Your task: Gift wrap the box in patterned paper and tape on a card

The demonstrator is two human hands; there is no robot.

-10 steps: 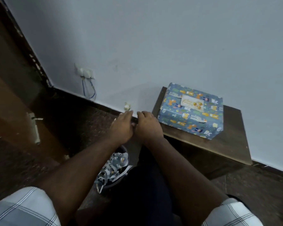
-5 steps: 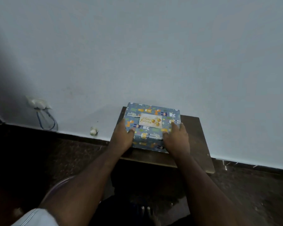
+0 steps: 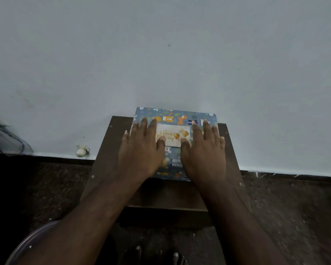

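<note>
**Pressing the card flat on the wrapped box**

The left hand (image 3: 141,150) and the right hand (image 3: 203,152) lie flat with spread, straight fingers on the wrapped box (image 3: 175,116), one at each side of the card (image 3: 173,137). The box sits on the tabletop (image 3: 111,142) in the centre of the frame, against the wall (image 3: 161,54). To finish well, I think, press evenly and smooth outward, without sliding the card.

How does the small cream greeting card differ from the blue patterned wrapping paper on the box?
The cream greeting card is plain and pale with gold balloons and gold lettering; the blue patterned wrapping paper is busy with orange and white figures. The card covers only a small patch of the box's top; the paper covers every side that shows. Both lie flat under the open left hand and right hand.
</note>
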